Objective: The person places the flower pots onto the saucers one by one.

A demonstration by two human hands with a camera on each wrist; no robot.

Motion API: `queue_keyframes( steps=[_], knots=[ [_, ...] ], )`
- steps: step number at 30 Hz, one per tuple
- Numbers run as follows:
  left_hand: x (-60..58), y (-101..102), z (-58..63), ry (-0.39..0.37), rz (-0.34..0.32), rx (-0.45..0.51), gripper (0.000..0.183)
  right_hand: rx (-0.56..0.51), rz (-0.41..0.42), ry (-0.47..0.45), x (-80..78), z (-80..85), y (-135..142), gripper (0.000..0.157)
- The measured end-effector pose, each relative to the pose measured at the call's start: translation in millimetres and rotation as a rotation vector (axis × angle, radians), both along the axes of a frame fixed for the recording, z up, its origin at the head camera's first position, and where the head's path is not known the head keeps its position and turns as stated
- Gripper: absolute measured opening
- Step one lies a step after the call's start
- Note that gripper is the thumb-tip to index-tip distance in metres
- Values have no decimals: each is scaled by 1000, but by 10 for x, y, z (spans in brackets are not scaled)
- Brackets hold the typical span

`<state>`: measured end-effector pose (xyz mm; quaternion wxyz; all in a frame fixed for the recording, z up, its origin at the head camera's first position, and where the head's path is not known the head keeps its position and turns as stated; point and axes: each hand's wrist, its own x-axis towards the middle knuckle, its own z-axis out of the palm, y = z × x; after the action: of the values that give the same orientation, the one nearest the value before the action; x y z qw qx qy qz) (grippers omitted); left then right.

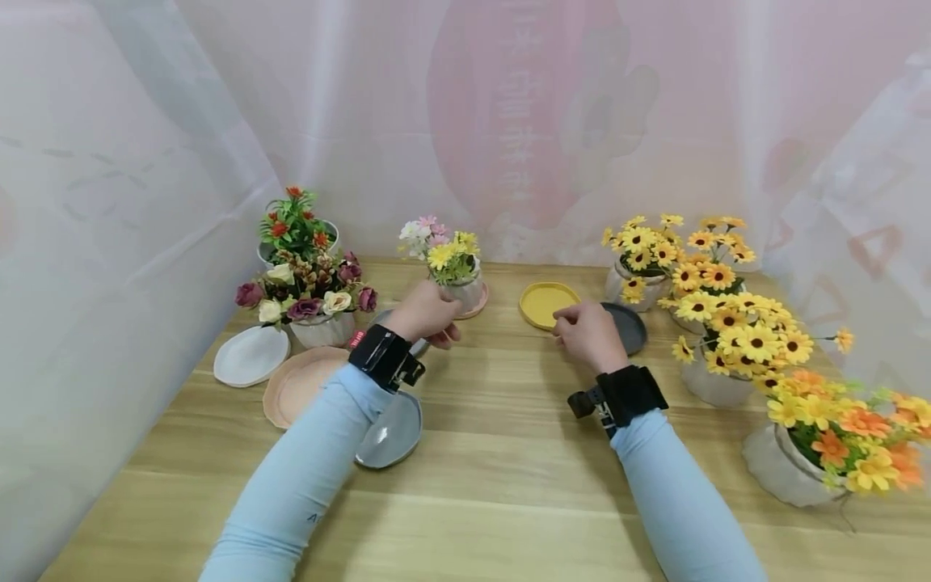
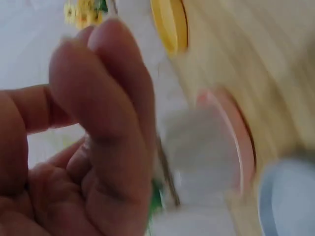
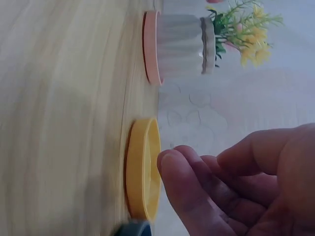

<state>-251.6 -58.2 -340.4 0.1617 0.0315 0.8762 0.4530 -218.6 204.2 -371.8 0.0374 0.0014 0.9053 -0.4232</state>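
Note:
My left hand (image 1: 425,314) hovers in front of a whitish pot (image 1: 466,294) with pink, white and yellow flowers, its fingers loosely bent around nothing. That pot stands on a pink saucer (image 3: 152,48), as the right wrist view shows from the side. Just over the near edge of a yellow saucer (image 1: 544,305) is my right hand (image 1: 591,333), thumb and fingertips drawn close together and nothing held. A dark grey saucer (image 1: 631,330) lies beside that hand, partly behind it. In the left wrist view the pot (image 2: 199,150) appears blurred past the fingers.
On the left are a red-flowered pot (image 1: 291,230), a pot of purple and cream roses (image 1: 320,330), a white plate (image 1: 250,356), a peach plate (image 1: 294,384) and a grey-blue plate (image 1: 393,436). Several pots of yellow and orange flowers (image 1: 756,339) line the right side. Printed sheeting (image 1: 364,121) encloses the table.

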Motion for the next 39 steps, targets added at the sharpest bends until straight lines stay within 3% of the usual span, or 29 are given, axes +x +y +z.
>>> queue_keyframes(
  steps=[2, 6, 9, 13, 16, 21, 26, 32, 35, 39],
  knots=[
    [-32, 189, -74, -20, -42, 22, 31, 15, -18, 33, 59, 11, 109, 30],
    [-178, 614, -313, -116, -50, 57, 46, 69, -79, 111, 119, 4, 275, 27],
    [-305, 862, -487, -195, 2, 29, 41, 80, -122, 133, 124, -27, 359, 29],
    [-502, 1029, -652, -234, 122, 15, 31, 33, -183, 114, 84, -94, 411, 29],
    [-620, 1107, -731, -263, 182, 65, 28, -1, -231, 92, 70, -127, 455, 29],
    [-695, 1228, -778, -278, 189, 84, 37, -45, -264, 68, 72, -149, 561, 31],
    [-707, 1277, -807, -269, 229, 176, 61, -94, -270, 59, 50, -181, 635, 32],
    [-705, 1221, -899, -244, 270, 303, 59, -160, -298, 58, 5, -211, 666, 33],
    [-690, 1198, -897, -232, 291, 320, 59, -218, -336, 58, -41, -214, 687, 36],
    [-681, 1146, -869, -272, 307, 321, 58, -288, -421, 33, -143, -226, 736, 41]
  ],
)
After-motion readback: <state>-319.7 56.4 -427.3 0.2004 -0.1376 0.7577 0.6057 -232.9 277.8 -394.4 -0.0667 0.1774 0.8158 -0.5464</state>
